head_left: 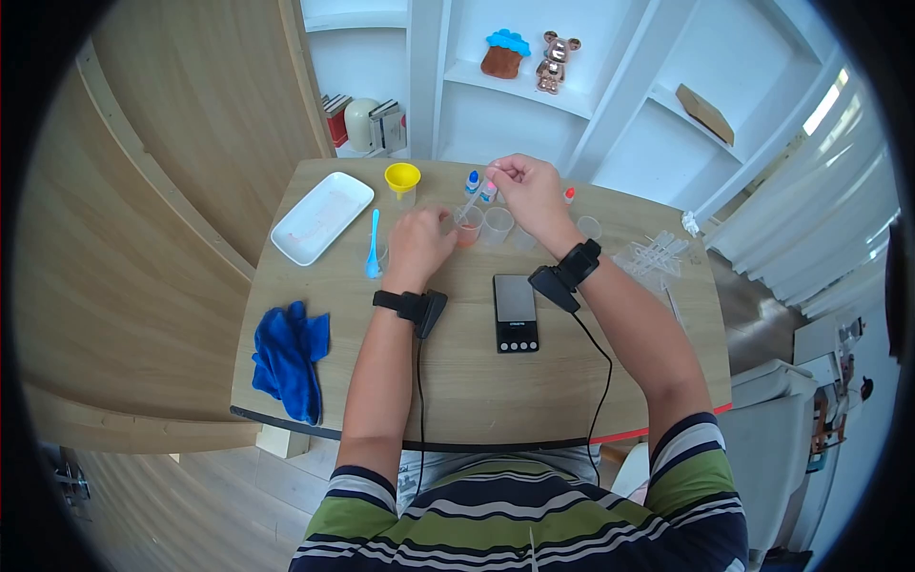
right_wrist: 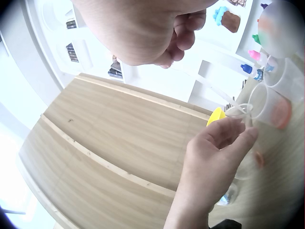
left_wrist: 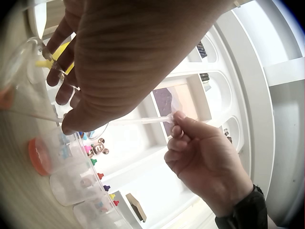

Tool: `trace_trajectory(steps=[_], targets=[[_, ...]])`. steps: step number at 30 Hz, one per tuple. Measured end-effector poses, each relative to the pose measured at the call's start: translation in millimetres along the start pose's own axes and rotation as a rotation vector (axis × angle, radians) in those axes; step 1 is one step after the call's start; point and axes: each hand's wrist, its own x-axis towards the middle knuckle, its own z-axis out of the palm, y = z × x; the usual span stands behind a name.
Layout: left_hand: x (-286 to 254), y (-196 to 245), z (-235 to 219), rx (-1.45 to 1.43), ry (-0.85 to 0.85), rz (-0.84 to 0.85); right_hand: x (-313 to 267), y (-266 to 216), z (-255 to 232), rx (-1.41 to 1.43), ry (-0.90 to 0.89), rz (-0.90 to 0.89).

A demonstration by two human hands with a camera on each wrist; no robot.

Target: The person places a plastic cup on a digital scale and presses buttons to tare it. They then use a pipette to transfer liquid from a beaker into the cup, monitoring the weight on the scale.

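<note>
A wooden table (head_left: 448,391); far left, a white tray (head_left: 331,196); nearer, a crumpled blue cloth (head_left: 291,367); clear cups (head_left: 497,225) in a row towards the far edge, one with red at its bottom; small capped bottles (head_left: 473,184) just behind; a black scale (head_left: 516,310) near the middle, flat; at right, heaped droppers (head_left: 658,255).

Brightly lit, glare beside the white curtains (head_left: 831,224), pale overexposed wrist views, dark corners, edges bowed
</note>
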Motion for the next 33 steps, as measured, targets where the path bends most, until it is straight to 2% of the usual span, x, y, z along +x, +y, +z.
trace_trajectory(steps=[9,25,31,33], targets=[[0,1,-2,-0.008,0.0,-0.005,0,1,2,0.1,-0.014,0.002],[-1,4,-6,0.017,-0.022,-0.015,-1,-1,4,0.071,-0.015,-0.03],[0,4,-5,0.02,-0.028,-0.02,-3,-6,0,0.017,-0.041,0.014],[0,4,-5,0.019,-0.028,-0.016,-2,-3,2,0.02,-0.014,-0.028]])
